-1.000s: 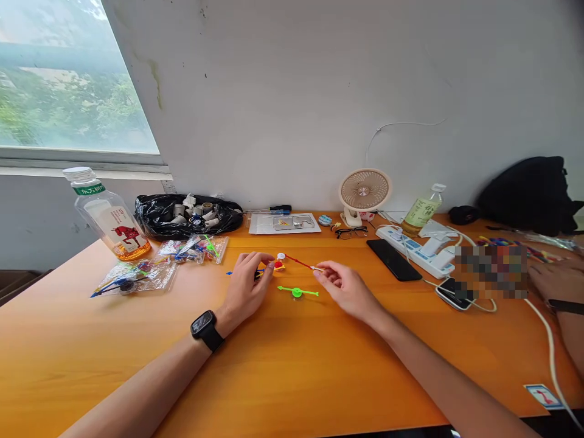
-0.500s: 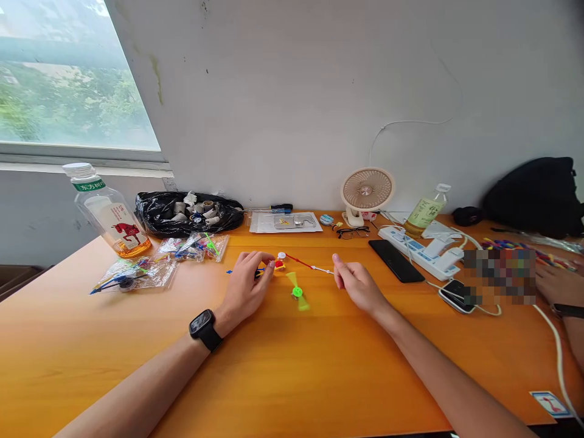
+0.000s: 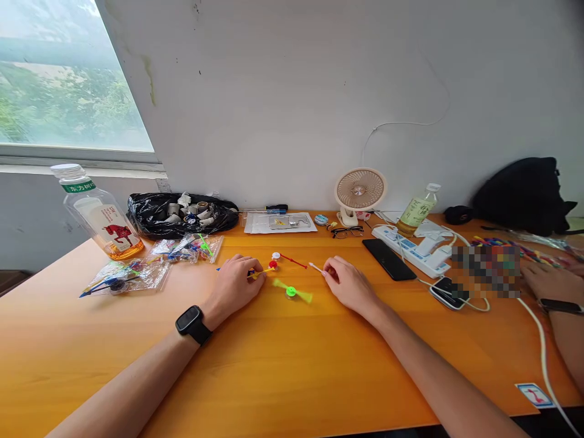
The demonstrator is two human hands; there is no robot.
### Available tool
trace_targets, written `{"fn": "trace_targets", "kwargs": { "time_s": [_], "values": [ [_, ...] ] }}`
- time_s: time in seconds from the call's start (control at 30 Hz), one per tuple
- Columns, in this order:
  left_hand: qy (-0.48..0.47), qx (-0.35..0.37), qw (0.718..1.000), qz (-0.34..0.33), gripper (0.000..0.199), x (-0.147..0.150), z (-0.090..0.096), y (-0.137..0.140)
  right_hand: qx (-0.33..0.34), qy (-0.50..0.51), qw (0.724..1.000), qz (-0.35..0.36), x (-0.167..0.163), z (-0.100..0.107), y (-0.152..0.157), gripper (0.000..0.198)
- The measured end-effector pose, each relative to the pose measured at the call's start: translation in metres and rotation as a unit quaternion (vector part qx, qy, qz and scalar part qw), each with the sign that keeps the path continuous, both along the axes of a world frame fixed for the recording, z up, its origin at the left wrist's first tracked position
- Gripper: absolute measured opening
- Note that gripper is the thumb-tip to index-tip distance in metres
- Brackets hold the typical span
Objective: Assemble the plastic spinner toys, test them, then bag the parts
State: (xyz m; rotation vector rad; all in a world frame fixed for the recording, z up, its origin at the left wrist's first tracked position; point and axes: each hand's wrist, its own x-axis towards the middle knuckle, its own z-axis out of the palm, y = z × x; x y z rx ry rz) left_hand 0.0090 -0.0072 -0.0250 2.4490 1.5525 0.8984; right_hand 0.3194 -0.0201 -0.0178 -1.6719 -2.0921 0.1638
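Observation:
The fingers of my left hand (image 3: 233, 281) are curled around a thin yellow plastic stick (image 3: 264, 271), with blue parts partly hidden beneath them. At the stick's right end sits a small red round piece (image 3: 272, 264), close to a white round piece (image 3: 276, 256). A thin red rod (image 3: 294, 261) runs from the white piece towards my right hand (image 3: 350, 283). Thumb and finger of that hand pinch a small white stick (image 3: 316, 267), whose tip is near the rod's end. Between the hands, a green propeller (image 3: 291, 292) lies on the table, its blades blurred.
Clear bags of colourful parts (image 3: 130, 280) lie at left by a tall bottle (image 3: 98, 213) and a black bag of scraps (image 3: 182, 216). A small fan (image 3: 360, 190), glasses (image 3: 347, 232), phone (image 3: 389, 259) and power strip (image 3: 413, 252) stand behind. Another person's hand (image 3: 550, 283) rests at far right.
My right hand has moved left and now pinches the white stick, which shows a gap from the red rod. The yellow stick shows more by my left hand. The propeller blades have turned.

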Motion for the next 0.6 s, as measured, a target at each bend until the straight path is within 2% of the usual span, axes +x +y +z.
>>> {"fn": "trace_targets", "kwargs": {
  "time_s": [0.13, 0.23, 0.33, 0.47, 0.6],
  "values": [
    [0.027, 0.012, 0.996, 0.079, 0.008, -0.005, 0.003, -0.001, -0.002, 0.042, 0.999, -0.024, 0.001, 0.004, -0.001, 0.015],
    [0.036, 0.034, 0.994, 0.095, 0.013, -0.007, 0.002, 0.000, -0.005, 0.080, 0.996, -0.026, 0.003, 0.006, 0.000, 0.015],
    [0.028, 0.068, 0.997, 0.034, 0.027, -0.005, -0.001, 0.000, 0.012, 0.114, 0.993, -0.001, 0.003, 0.005, 0.001, 0.004],
    [0.031, 0.071, 0.994, -0.077, 0.051, 0.004, -0.004, -0.004, 0.045, 0.124, 0.991, 0.031, 0.002, -0.001, 0.004, 0.024],
    [0.064, 0.056, 0.990, -0.113, 0.059, 0.008, -0.005, -0.008, 0.065, 0.109, 0.990, 0.057, 0.001, -0.003, 0.004, 0.021]
  ]
}}
